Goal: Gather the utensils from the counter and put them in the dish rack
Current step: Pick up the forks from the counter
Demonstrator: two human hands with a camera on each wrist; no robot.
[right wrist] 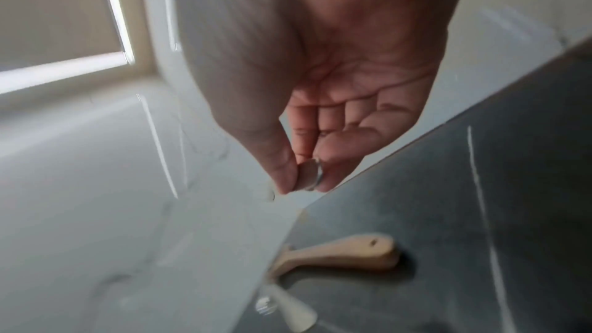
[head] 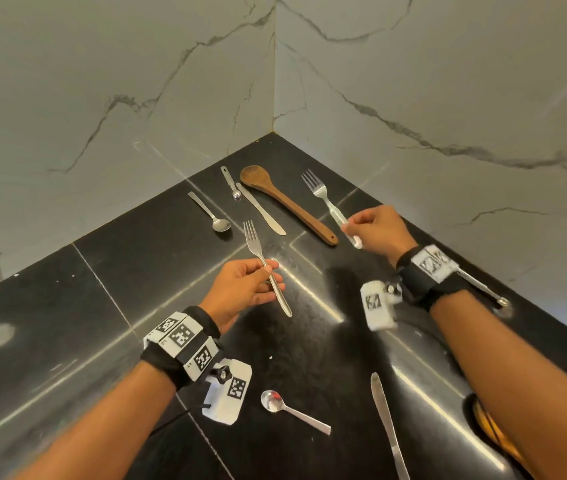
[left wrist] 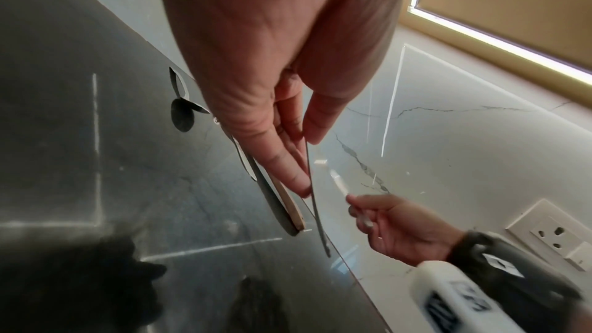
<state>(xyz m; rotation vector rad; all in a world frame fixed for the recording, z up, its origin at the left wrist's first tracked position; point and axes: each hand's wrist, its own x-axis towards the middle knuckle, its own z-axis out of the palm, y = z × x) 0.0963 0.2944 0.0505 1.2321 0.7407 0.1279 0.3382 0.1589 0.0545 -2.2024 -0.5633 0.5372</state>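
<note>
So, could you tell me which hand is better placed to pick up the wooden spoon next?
Probably the right hand: it hovers just beside the wooden spoon handle's end. The left hand is farther away. Each already holds a fork, so either must grip two utensils.

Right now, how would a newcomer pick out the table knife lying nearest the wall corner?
Start at the corner where the two marble walls meet the black counter. Just in front lies a wooden spoon. The table knife lies flat, parallel to its left: all metal, with a plain blade, no bowl or tines.

black wrist straps (head: 424, 278), white marker-tagged camera blocks (head: 377, 304), bare forearms
</note>
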